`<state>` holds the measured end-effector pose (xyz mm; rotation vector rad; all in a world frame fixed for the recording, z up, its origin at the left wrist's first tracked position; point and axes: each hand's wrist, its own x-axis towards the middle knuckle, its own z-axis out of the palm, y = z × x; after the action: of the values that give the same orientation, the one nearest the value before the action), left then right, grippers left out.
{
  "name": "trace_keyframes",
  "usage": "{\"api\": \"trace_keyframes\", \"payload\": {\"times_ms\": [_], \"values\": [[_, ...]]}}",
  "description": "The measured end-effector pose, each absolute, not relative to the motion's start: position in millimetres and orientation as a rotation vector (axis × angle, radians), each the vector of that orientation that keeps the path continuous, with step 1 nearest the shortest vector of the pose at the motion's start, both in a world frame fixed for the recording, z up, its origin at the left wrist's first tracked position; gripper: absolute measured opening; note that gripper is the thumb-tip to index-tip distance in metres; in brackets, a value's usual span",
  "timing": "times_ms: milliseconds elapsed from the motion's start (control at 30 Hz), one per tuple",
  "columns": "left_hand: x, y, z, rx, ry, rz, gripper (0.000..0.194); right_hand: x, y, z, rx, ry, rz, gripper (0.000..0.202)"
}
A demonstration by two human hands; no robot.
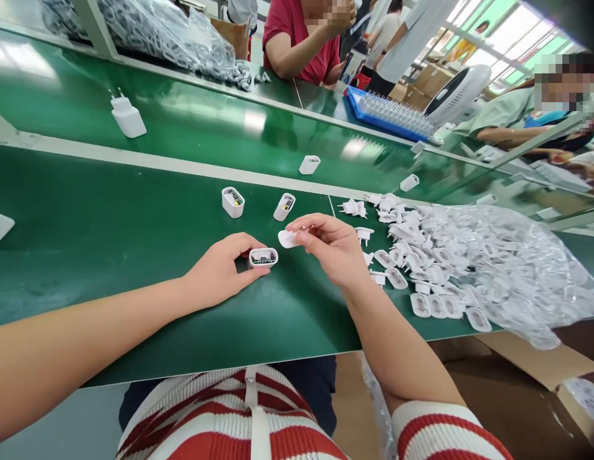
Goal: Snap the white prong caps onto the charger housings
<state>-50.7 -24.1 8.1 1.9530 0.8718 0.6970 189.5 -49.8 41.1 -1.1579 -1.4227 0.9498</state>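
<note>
My left hand (224,271) grips a white charger housing (263,262) whose top is uncovered, showing a circuit board inside. Just to its right, my right hand (332,246) pinches a white plug cap (288,239) between thumb and fingers, held apart from the housing. Beyond my hands, two more uncovered charger housings, one on the left (233,203) and one on the right (284,207), rest on the green table. Beside my right wrist spreads a pile of white plug caps (412,239), some showing two pins.
A clear plastic bag (527,262) of caps lies at the right. Along the green conveyor belt (191,121) sit an assembled charger (128,116) and other housings (309,165). Behind it are a blue tray (361,112), a fan (457,92) and people. An open carton (512,396) stands below right.
</note>
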Motion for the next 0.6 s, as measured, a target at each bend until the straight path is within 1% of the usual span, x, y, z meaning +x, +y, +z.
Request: {"api": "trace_keyframes", "payload": {"times_ms": [100,167,233,333,367,433,500,600], "values": [[-51.3,-22.7,3.6,1.959,0.86,0.716,0.027,181.3,-52.6,40.9,-1.036,-1.388,1.113,0.035],[-51.1,-22.2,1.5,1.966,0.858,0.728,0.028,177.0,-53.5,39.7,-0.997,-1.428,1.099,0.033],[-50.4,-22.2,1.2,1.958,0.853,0.74,0.029,175.1,-54.7,39.1,-1.035,-1.513,0.981,0.03],[-49.3,-22.4,3.0,1.932,0.855,0.745,0.033,175.6,-58.1,41.1,-1.105,-1.615,0.764,0.037],[-49.1,-22.3,3.7,1.926,0.858,0.74,0.033,175.6,-59.3,42.3,-1.128,-1.652,0.699,0.034],[-49.2,-21.8,4.3,1.921,0.86,0.728,0.032,173.8,-61.4,44.3,-1.169,-1.756,0.564,0.022],[-49.7,-20.9,3.8,1.918,0.847,0.727,0.028,169.7,-62.4,44.5,-1.168,-1.906,0.445,0.014],[-50.5,-19.7,2.1,1.916,0.816,0.756,0.023,162.4,-62.1,41.4,-1.111,-2.074,0.364,0.013]]}}
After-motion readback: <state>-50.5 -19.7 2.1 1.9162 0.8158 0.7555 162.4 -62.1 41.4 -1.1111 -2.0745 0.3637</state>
